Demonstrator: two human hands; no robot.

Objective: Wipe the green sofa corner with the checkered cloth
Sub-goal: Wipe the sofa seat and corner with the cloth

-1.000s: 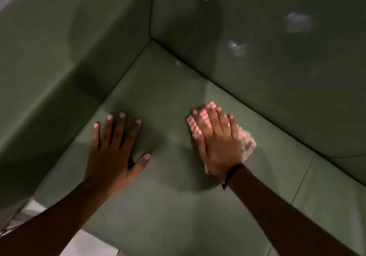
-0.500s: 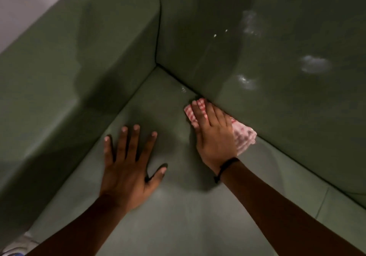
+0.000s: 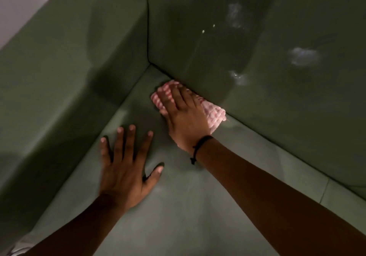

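Cloth jammed into the far sofa corner

Right hand (image 3: 185, 117) lies flat, pressing the checkered cloth (image 3: 214, 114) on the seat (image 3: 198, 206) against the backrest (image 3: 277, 97); left hand (image 3: 126, 166) lies splayed wide, nearer.

Checkered cloth (image 3: 214, 113) on sofa seat (image 3: 198, 206)

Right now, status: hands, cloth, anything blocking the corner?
Right hand flat on checkered cloth, pressed against backrest seam near the corner. Left hand open, braced on seat. Nothing in the way.
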